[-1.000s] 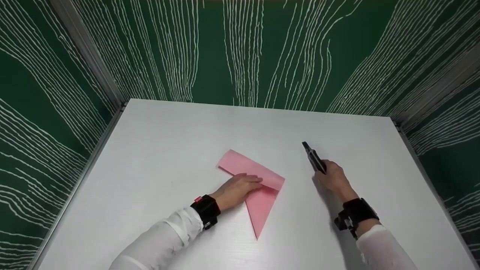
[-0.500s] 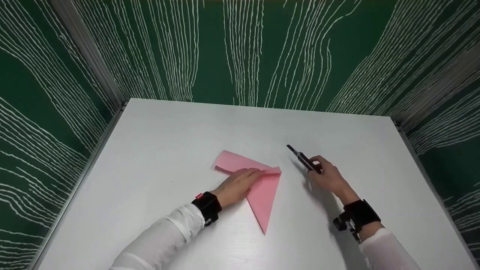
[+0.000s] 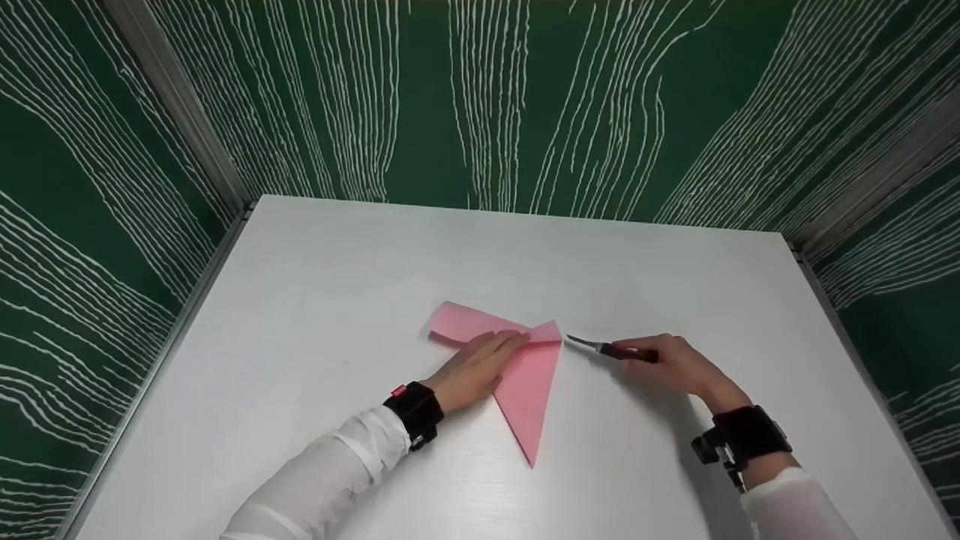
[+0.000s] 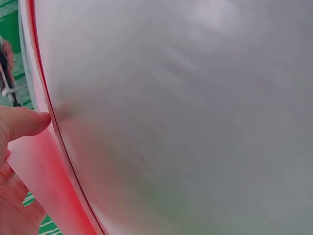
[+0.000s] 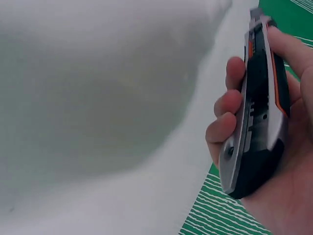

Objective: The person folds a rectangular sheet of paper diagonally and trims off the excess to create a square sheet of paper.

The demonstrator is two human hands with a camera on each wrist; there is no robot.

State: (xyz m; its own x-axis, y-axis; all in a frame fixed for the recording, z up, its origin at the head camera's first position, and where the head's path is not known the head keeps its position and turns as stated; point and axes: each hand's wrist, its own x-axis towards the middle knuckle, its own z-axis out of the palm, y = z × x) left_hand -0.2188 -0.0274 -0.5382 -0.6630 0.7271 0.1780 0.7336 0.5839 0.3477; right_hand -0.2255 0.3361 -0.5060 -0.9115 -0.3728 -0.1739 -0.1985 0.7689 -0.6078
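Observation:
A pink sheet of paper (image 3: pixel 527 409) lies folded on the white table, a long flap across its top and a pointed end toward the near side. My left hand (image 3: pixel 472 377) rests on it with fingers stretched along the fold. Seen from the left wrist, the thumb (image 4: pixel 30 121) meets the paper's edge, and part of the fingers is hidden behind a pink flap. In my right hand (image 3: pixel 679 365) is a grey and black utility knife (image 3: pixel 628 352) with orange trim, fingers wrapped round its body (image 5: pixel 258 88). Its blade points left, the tip close to the paper's right corner.
The white table (image 3: pixel 337 262) stretches out around the paper. Green walls (image 3: pixel 427 105) with pale wavy lines enclose it at the back and both sides, joined by grey corner posts (image 3: pixel 180 97).
My right hand has swung the utility knife left and down toward the paper, its blade turning from pointing away to pointing left. The paper has turned slightly, and its right corner is folded up.

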